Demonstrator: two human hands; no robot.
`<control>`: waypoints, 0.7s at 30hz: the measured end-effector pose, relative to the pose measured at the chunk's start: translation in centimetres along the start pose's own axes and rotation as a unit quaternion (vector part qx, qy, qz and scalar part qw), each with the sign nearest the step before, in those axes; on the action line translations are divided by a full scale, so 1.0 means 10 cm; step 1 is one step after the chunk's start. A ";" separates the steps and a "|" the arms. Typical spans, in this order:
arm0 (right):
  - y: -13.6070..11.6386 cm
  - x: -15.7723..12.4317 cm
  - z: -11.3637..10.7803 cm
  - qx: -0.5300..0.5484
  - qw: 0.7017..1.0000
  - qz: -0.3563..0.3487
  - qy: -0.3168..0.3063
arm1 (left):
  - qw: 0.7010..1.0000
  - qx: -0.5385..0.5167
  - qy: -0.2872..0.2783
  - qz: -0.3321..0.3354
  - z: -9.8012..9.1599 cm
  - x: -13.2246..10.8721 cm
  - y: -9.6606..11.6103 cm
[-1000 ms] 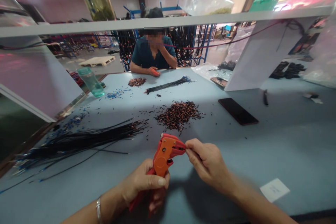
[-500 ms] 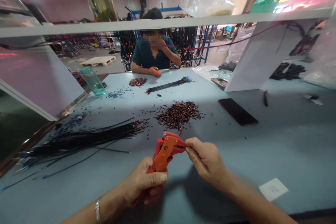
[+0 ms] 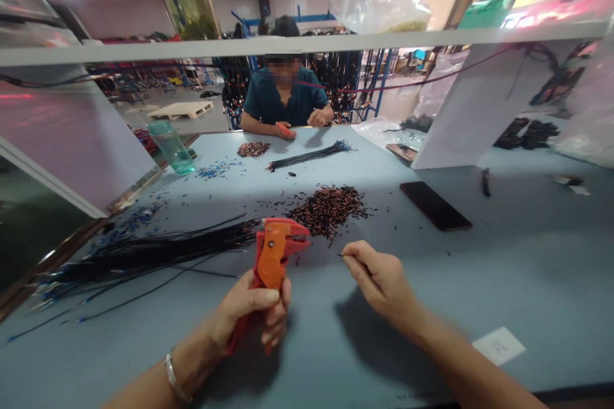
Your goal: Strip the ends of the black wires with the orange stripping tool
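My left hand [image 3: 254,313] is closed round the handles of an orange wire stripper [image 3: 274,249], whose head points right over the blue table [image 3: 503,268]. My right hand [image 3: 378,278] is to its right, thumb and forefinger pinched on a thin dark wire piece [image 3: 341,255]. There is a gap between the tool's jaws and that hand. A bundle of long black wires [image 3: 153,252] lies to the left. A heap of small cut black-and-copper pieces [image 3: 329,204] sits just beyond the tool.
A person in a dark teal shirt [image 3: 285,102] sits across the table with another wire bundle [image 3: 309,154] and a small heap [image 3: 252,149]. A dark phone [image 3: 435,204] lies right of centre, a green bottle [image 3: 170,147] at left, a paper slip [image 3: 499,345] near right. A shelf [image 3: 307,45] spans overhead.
My left hand has pulled the stripper left and away from my right hand, which met the jaws before. The person opposite lowered a hand from the face to the table.
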State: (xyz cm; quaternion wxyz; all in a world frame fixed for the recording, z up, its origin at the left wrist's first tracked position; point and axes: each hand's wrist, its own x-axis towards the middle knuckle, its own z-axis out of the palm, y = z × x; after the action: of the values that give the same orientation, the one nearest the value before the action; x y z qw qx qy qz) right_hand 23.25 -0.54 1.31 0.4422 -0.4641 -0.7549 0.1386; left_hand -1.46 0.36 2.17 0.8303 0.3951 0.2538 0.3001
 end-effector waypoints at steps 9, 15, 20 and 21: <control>0.07 -0.01 0.05 -0.007 0.999 0.036 -0.025 | 0.992 0.071 0.072 0.075 0.02 0.05 0.01; 0.08 0.02 0.07 0.061 0.993 0.051 -0.093 | 0.974 0.159 0.092 0.135 -0.05 0.03 -0.01; 0.04 0.05 0.02 0.110 0.988 0.057 -0.091 | 0.857 0.460 0.113 0.201 -0.05 0.00 0.07; 0.03 0.05 0.01 0.134 0.983 0.075 -0.101 | 0.816 0.522 0.108 0.224 -0.04 0.00 0.07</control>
State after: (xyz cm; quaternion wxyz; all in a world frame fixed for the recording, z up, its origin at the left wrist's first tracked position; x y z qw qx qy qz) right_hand 23.28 0.05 1.32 0.4102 -0.4398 -0.7333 0.3171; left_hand -1.93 0.96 2.49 0.3760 0.7805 0.3647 0.3413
